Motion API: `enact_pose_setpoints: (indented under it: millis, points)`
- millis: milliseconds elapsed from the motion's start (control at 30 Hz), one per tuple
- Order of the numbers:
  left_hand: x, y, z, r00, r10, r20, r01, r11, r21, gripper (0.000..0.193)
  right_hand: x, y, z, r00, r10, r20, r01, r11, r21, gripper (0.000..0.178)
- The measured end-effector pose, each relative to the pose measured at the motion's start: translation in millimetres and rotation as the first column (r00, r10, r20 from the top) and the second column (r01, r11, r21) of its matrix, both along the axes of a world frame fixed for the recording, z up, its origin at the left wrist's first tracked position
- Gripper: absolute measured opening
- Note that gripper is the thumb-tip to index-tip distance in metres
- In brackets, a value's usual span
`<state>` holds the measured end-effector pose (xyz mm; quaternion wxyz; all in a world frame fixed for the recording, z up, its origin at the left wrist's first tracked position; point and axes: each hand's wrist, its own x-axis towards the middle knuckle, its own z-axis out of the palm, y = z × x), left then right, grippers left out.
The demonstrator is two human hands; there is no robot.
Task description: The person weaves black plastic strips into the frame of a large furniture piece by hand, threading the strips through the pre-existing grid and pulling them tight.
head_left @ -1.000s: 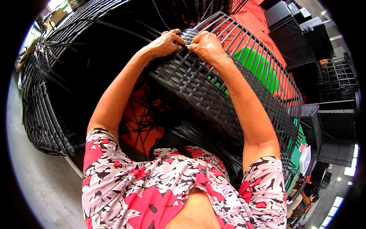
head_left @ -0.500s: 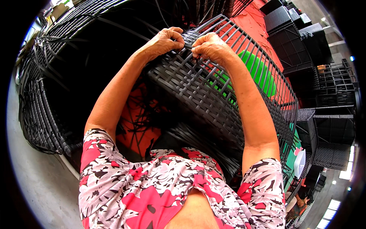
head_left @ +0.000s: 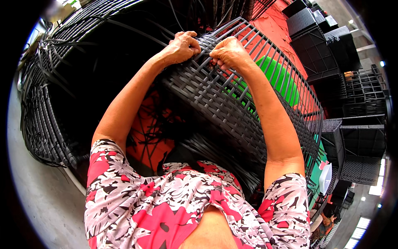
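A dark grey wicker frame (head_left: 215, 99) lies slanted in front of me, closely woven along its near side and with bare parallel bars on its far side. At its upper left corner, my left hand (head_left: 183, 47) curls its fingers closed over a dark grey weaving strip (head_left: 204, 53). Just to the right, my right hand (head_left: 229, 51) is closed in a pinch on the same strip. Between the two hands is a narrow gap where the strip crosses the bars. My fingertips partly hide the strip's path.
A large dark woven piece with loose strip ends (head_left: 49, 74) curves along the left. Through the bars show a green object (head_left: 280, 79) and a red sheet (head_left: 271, 20). More strips (head_left: 207, 155) lie below the frame. Dark wicker furniture (head_left: 315, 54) is stacked at right.
My right hand has shifted slightly right and down, widening the gap between the hands a little. The left hand's fingers have curled lower over the corner. The wicker frame stays nearly in place.
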<state>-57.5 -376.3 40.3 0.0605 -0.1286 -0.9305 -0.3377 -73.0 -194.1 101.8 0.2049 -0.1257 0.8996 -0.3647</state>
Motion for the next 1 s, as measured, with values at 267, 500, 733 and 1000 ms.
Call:
enact_pose_setpoints:
  millis: [267, 500, 733, 1000]
  points:
    - [6.0, 6.9, 12.2, 0.971, -0.113, 0.211, 0.146, 0.978, -0.148, 0.03, -23.4, -21.8, -32.0, 0.958, 0.136, -0.251, -0.039, 0.933, 0.358, 0.014]
    - [-7.3, -11.8, -14.1, 0.965, -0.194, 0.176, 0.156, 0.965, 0.209, 0.011, -4.2, -10.6, -37.7, 0.979, 0.024, -0.201, -0.035, 0.998, -0.051, 0.021]
    - [1.2, -13.9, 4.1, 0.994, -0.101, 0.048, 0.09, 0.977, 0.195, 0.009, 14.6, 9.9, -39.5, 0.888, -0.074, -0.454, -0.02, 0.98, -0.198, 0.03]
    - [-16.6, -27.6, 34.3, 0.98, -0.006, -0.2, -0.036, 0.977, -0.21, 0.013, 30.6, 18.1, -59.8, 0.723, -0.052, -0.689, -0.044, 0.992, -0.121, 0.022]
